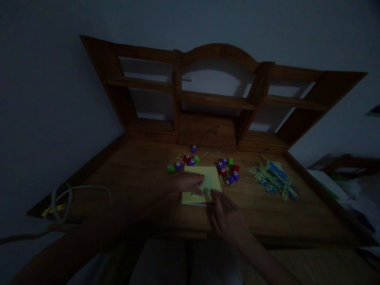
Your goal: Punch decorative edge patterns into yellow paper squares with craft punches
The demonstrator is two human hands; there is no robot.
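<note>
A stack of square sheets with a pale yellow one on top [190, 171] lies on the desk in front of me. A greenish patch and a small dark mark show on the top sheet. My left hand [187, 183] reaches over it from the left, its index finger and thumb stretched apart on the sheet. At the lower right corner, my right hand [227, 215] has its fingertips pinched together against the sheet. Whatever small thing they hold, if any, is too dark to make out.
Around the stack's far side lie several purple, red and green eyeball toys [231, 179] and small pale bits. Yellow and blue perforated strips [274, 176] are heaped at the right. A wooden shelf unit [208, 130] stands behind; a white cable [89, 187] loops at the left.
</note>
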